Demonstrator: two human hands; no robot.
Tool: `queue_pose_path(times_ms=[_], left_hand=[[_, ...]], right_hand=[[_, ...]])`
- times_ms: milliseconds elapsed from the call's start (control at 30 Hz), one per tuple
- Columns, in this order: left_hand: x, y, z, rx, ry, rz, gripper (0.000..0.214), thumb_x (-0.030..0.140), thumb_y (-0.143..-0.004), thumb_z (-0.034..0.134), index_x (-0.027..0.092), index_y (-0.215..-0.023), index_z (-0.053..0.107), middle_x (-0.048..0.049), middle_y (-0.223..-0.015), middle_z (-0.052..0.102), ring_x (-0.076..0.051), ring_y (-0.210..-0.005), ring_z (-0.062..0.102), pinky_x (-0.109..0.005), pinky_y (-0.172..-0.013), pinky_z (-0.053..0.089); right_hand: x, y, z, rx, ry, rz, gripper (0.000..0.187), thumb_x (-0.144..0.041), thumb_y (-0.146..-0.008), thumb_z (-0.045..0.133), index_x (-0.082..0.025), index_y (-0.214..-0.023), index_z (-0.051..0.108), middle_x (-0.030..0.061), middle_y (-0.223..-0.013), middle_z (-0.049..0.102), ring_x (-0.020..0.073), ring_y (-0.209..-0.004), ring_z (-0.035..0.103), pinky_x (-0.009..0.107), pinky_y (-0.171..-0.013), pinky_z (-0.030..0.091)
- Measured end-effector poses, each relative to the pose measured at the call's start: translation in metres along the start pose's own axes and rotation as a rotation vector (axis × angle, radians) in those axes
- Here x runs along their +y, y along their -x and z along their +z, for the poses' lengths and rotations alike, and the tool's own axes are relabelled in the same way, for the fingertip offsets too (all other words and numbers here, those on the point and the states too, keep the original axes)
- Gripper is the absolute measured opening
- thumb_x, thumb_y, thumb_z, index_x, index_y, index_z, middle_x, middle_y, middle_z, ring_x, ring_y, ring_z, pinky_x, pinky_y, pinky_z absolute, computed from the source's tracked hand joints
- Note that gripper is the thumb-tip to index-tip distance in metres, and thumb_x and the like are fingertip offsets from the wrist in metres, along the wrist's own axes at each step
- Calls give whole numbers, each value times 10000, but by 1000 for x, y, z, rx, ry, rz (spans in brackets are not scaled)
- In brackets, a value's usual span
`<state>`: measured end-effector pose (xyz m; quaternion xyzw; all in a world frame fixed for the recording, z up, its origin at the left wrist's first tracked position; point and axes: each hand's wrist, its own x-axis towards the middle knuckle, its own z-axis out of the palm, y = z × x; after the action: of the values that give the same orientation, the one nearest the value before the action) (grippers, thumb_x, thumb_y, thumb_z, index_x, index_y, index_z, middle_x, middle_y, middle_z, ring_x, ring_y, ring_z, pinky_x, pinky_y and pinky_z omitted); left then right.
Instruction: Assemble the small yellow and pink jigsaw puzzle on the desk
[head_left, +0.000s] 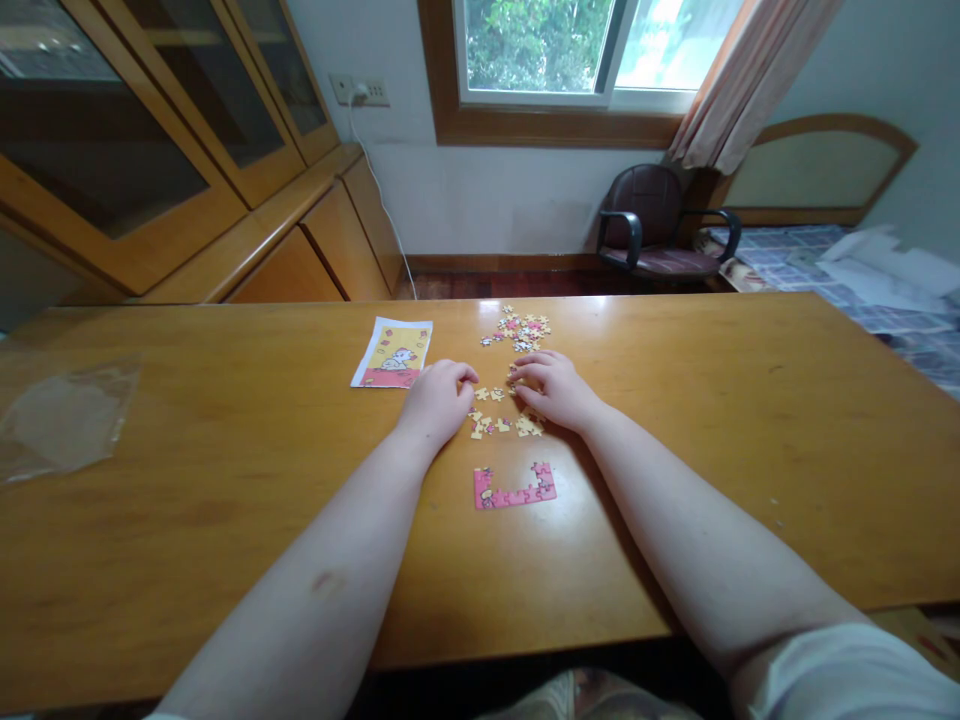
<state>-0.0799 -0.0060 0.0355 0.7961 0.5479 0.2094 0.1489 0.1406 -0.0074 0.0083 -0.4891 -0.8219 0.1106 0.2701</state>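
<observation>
Joined pink puzzle pieces form an open-topped U on the tabletop, facing the middle of its near edge. Beyond lie loose yellow pieces, the left hand curled at their left, the right hand bent over their right; whether either grips one, I can't tell. Toward the far edge sit a mixed heap and, leftward, a picture card; a plastic bag lies near the left edge.

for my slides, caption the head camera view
Left hand and right hand flank loose puzzle pieces beyond a joined pink section.
</observation>
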Motion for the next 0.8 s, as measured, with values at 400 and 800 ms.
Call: queue_pose_path(times_ms=[400, 800], left_hand=[[13, 9, -9, -92, -349, -108, 314, 224, -878, 404, 199, -958, 707, -120, -975, 689, -276, -915, 635, -387, -798, 481], [25, 15, -10, -175, -367, -228, 322, 361, -895, 402, 193, -916, 677, -135, -861, 706, -298, -783, 669, -376, -680, 490]], right_hand=[[0, -1, 0, -8, 2, -6, 163, -276, -839, 604, -243, -937, 729, 66, -1117, 679, 231, -1100, 579, 459, -1030, 388], [1, -1, 1, 10, 0, 10, 168, -284, -836, 607, -236, -941, 729, 68, -1125, 678, 241, -1095, 579, 466, -1026, 394]])
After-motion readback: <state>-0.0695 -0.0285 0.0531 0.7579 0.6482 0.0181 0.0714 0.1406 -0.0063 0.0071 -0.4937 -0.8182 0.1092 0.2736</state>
